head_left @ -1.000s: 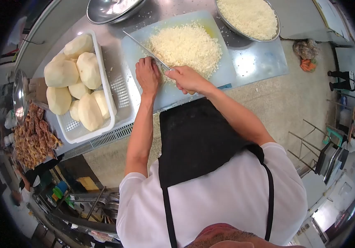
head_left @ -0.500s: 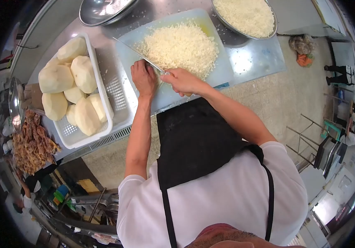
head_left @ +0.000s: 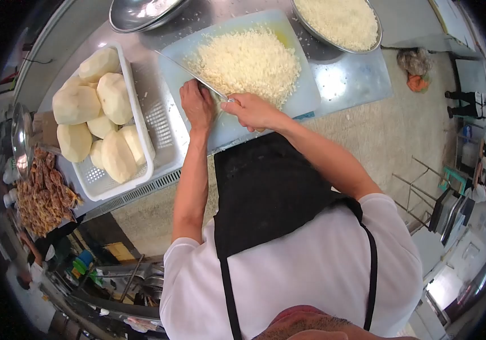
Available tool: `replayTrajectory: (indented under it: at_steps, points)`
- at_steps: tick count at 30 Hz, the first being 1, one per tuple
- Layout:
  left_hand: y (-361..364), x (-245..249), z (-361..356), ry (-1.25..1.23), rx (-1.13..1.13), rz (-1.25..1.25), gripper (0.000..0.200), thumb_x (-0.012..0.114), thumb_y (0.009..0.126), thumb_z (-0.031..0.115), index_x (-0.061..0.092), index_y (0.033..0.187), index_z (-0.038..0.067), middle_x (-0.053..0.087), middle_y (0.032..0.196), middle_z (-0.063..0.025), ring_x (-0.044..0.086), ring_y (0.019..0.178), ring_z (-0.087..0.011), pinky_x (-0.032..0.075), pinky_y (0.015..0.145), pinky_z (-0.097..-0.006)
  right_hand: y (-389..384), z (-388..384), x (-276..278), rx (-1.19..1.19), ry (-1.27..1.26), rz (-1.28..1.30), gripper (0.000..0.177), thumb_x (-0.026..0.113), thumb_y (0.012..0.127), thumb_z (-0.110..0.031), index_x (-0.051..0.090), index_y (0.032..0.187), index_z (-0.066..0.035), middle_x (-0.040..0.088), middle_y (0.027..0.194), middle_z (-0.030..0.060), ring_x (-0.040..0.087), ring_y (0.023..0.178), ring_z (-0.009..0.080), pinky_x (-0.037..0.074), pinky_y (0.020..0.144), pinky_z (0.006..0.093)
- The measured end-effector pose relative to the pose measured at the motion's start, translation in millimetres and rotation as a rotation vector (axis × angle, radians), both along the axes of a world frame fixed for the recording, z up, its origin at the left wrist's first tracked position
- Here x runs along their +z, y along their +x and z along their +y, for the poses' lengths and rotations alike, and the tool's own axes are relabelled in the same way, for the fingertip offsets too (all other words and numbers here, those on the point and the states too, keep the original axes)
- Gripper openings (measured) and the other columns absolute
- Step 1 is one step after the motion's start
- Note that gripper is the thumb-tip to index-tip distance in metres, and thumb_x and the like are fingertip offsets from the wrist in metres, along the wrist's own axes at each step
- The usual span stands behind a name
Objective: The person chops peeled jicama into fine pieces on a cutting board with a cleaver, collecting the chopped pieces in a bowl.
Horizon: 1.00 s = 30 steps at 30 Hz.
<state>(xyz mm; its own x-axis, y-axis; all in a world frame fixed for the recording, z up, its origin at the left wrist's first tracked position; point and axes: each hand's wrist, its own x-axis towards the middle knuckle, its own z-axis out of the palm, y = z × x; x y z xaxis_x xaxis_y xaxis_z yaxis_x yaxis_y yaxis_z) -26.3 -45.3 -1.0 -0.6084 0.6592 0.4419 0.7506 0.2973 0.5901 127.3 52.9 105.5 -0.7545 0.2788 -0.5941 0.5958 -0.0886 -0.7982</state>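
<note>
My right hand (head_left: 252,112) is closed round the handle of a knife (head_left: 197,78), whose blade points up and to the left. Beside the blade, my left hand (head_left: 198,105) has its fingers curled down at the left part of a pale cutting board (head_left: 308,90). What lies under those fingers is too hidden to name. A large heap of finely chopped white pieces (head_left: 248,62) covers the board's middle, just beyond the knife.
Several peeled pale vegetables (head_left: 77,106) fill a white plastic basket (head_left: 148,150) on the left. Metal bowls (head_left: 132,17) stand at the top left; another bowl (head_left: 380,34) holds chopped white pieces. Brown food (head_left: 45,195) lies far left. A person (head_left: 478,104) stands far right.
The view has shifted very slightly. Both hands and the knife keep nearly the same place on the board.
</note>
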Motion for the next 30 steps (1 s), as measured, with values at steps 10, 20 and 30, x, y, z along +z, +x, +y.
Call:
replayTrajectory:
  at_steps: [10,20,30]
  points:
    - [0,-1,-4,-0.123,0.062,0.111,0.016,0.063,0.082,0.005,0.060,0.098,0.003,0.057,0.090,-0.0149,0.054,0.087,-0.0363,0.044,0.076,-0.0468,-6,10,-1,0.038,0.047,-0.008,0.043,0.056,0.101,-0.042,0.061,0.091,-0.001,0.056,0.062,0.0053,0.056,0.047,0.0144,0.045,0.044,0.0317]
    - [2,-5,-5,-0.118,0.100,0.109,0.017,0.064,0.080,0.003,0.059,0.096,0.005,0.056,0.091,-0.0134,0.054,0.088,-0.0357,0.043,0.078,-0.0466,-3,10,11,0.064,0.027,-0.075,0.042,0.055,0.102,-0.041,0.062,0.096,-0.001,0.056,0.062,0.0056,0.056,0.046,0.0142,0.043,0.043,0.0318]
    - [3,-7,-7,-0.133,0.109,0.095,0.016,0.063,0.080,0.002,0.058,0.095,0.004,0.057,0.092,-0.0138,0.054,0.089,-0.0358,0.043,0.079,-0.0466,1,-1,9,0.051,0.027,-0.048,0.041,0.056,0.102,-0.040,0.062,0.092,-0.001,0.056,0.063,0.0052,0.056,0.047,0.0146,0.043,0.043,0.0321]
